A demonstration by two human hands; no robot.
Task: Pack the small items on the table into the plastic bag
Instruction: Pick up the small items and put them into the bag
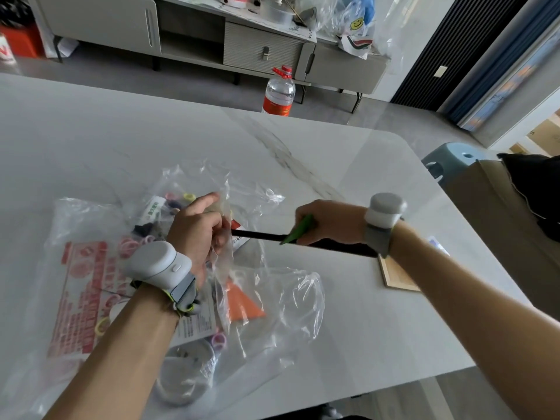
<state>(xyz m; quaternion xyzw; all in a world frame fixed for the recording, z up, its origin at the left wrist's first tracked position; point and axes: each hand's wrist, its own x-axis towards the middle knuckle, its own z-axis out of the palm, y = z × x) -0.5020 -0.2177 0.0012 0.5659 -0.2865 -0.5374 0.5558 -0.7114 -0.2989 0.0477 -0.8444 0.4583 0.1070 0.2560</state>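
A clear plastic bag (194, 189) lies crumpled on the white table (348, 165), with small coloured rings and a white packet inside it. My left hand (197, 228) pinches the bag's edge and holds it up. My right hand (328, 221) grips a long black stick with a green part (298, 230); the stick's far tip points into the bag's mouth by my left hand. A second clear bag (272, 301) holding an orange triangular piece lies nearer me. A bag with red print (81, 292) lies flat at the left.
A thin wooden board (394, 275) lies on the table under my right forearm. A brown chair back (497, 225) and a blue stool (448, 156) stand at the table's right edge. On the floor beyond the table stands a water bottle (278, 92) in front of a grey cabinet.
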